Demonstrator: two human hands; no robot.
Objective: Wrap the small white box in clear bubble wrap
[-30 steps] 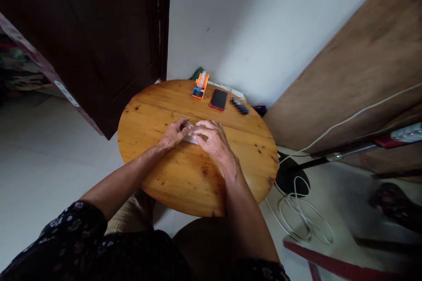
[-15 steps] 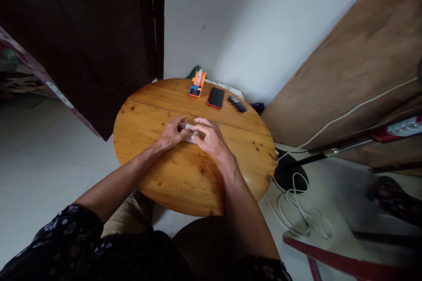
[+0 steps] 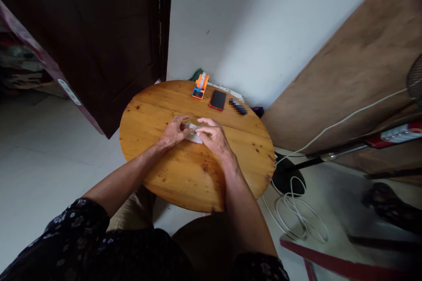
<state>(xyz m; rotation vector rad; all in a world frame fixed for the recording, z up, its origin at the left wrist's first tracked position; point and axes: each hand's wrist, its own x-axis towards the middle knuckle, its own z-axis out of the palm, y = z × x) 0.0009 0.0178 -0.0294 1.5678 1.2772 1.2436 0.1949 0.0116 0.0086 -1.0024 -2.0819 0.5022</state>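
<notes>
A small, flat white piece, perhaps folded paper [image 3: 194,138], lies on the round wooden table [image 3: 174,180] between my two hands. My left hand [image 3: 176,131] is bent over its left end, the thumb pressing on top. From the other side, my right hand [image 3: 214,137] meets it with thumb and forefinger at the right end, while the other fingers arch above the table. The fingers partly cover the piece, so its exact kind cannot be made out.
Along the table's far side are an orange and blue tape dispenser [image 3: 200,86], a phone with a red edge [image 3: 217,100] and a blurred dark object [image 3: 238,106]. A white wall stands behind. White cable [image 3: 293,215] lies coiled on the floor at right, near a black fan base [image 3: 290,175].
My right hand has shifted slightly right relative to the left, showing more of the white piece. The whole view has also moved a little.
</notes>
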